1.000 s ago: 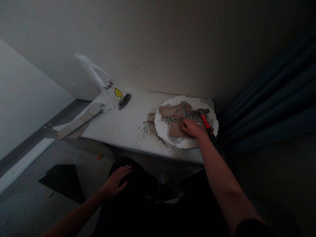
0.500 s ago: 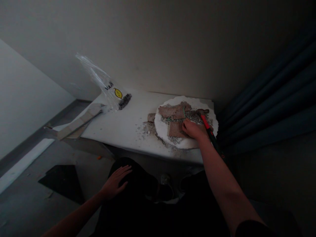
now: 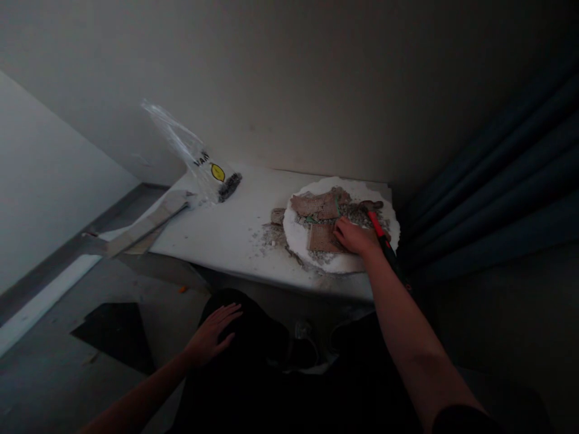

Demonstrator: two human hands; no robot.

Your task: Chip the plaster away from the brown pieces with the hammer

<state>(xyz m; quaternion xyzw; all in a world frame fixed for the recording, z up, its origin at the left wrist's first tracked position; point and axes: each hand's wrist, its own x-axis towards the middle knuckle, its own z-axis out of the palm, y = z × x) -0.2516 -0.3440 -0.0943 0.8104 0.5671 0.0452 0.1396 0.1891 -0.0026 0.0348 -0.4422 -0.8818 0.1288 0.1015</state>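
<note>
My left hand (image 3: 212, 334) lies flat on my dark-clad left thigh, fingers stretched out, holding nothing. My right hand (image 3: 355, 236) is closed at the right edge of a flat brown piece with a gridded surface (image 3: 322, 237); what its fingers grip, if anything, is hidden. Behind that piece is a broken brown slab (image 3: 316, 205) with green bits by it. Grey rubble (image 3: 351, 212) is scattered around both. All of this lies on a round white board with a ragged edge (image 3: 296, 238). A hammer with a red and black handle (image 3: 379, 228) rests to the right of my right hand.
The white table (image 3: 217, 235) stands against the wall. On its left are a clear plastic bag with a yellow lemon print (image 3: 218, 172) and a cardboard strip (image 3: 147, 229). Crumbs (image 3: 266, 235) lie left of the board. A dark panel (image 3: 117, 334) is on the floor; a curtain (image 3: 497, 181) hangs at right.
The fingers of my right hand have shifted slightly at the edge of the brown piece. My left hand and the hammer have stayed in place.
</note>
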